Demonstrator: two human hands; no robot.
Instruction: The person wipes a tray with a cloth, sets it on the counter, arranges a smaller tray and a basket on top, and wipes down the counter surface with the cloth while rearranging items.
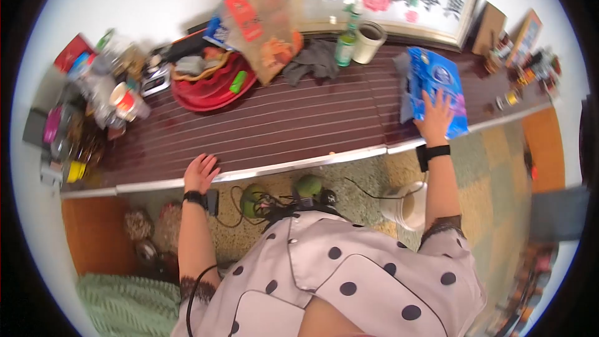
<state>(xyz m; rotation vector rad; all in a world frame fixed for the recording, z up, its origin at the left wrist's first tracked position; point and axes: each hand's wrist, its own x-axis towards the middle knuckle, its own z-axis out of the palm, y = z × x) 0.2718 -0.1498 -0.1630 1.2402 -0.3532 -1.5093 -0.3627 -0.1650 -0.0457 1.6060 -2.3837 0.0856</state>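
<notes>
Plastic packet (443, 75), blue, pale logo, purple patch; lies on brown striped tabletop (281, 125), toward its right end.

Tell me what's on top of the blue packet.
The right hand lies over the near part of the blue packet; the wrapping beneath the palm is covered.

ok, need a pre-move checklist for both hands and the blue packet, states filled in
1. Right hand in contact with the blue packet: ok, spread on it.
2. Left hand free: ok, open by the table edge, nothing visible in it.
3. Packet apart from green bottle: ok, clear gap.
4. Packet well back from front edge: not ok, lower corner close to it.
5. Packet sealed: cannot tell.
</notes>
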